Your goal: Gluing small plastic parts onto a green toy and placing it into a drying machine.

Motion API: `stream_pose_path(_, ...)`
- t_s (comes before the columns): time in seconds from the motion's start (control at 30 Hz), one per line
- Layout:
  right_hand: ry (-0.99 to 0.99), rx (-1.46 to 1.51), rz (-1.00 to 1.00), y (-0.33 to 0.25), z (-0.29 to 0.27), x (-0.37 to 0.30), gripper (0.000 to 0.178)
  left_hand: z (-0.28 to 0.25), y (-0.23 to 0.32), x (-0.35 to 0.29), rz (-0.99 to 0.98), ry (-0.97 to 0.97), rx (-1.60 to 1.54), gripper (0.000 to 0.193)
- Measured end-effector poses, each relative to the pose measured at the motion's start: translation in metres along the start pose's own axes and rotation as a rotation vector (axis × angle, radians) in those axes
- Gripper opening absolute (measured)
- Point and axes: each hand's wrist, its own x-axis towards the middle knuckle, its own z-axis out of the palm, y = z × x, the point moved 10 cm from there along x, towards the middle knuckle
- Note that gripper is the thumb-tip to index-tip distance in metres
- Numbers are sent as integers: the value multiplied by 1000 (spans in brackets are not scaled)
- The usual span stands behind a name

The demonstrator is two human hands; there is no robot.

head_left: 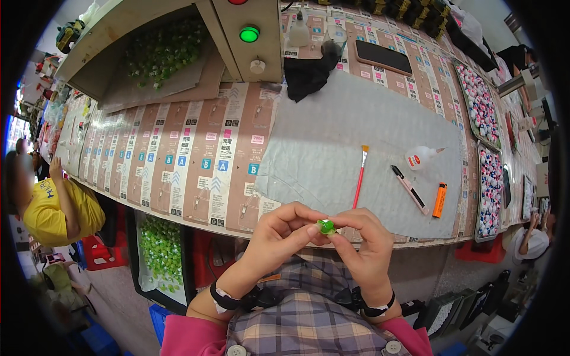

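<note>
Close to the table's front edge, a small shiny green piece with a paler part [325,226] is pinched between both hands; its exact kind is too small to make out. My left hand [284,233] grips it from the left between thumb and forefinger. From the right, the thumb and forefinger of my right hand [365,239] close on it too. Ahead of the hands, on a grey sheet [320,136], lie a red-handled brush [360,178], a pen [409,189], an orange tube-like object [440,200] and a small white squeeze bottle [422,158] with a thin nozzle.
A box-shaped machine [270,53] with a green light holds a heap of green pieces. More green pieces fill a black crate [189,261] below the table. A black cloth [306,77] and a phone [383,57] lie farther back; trays [478,113] stand right. A person in yellow [62,204] sits left.
</note>
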Motion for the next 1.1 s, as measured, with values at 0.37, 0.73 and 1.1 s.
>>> stream_pose_path(0.37,-22,156,115,18,0,-5,21,4,-5,0,-63,-8,-107,18)
stream_pose_path(0.73,-15,247,167,24,2,-6,20,4,-11,0,-117,2,-165,16)
stream_pose_path(1.1,44,306,252,26,1,-11,23,3,-6,1,-98,-5,-27,19)
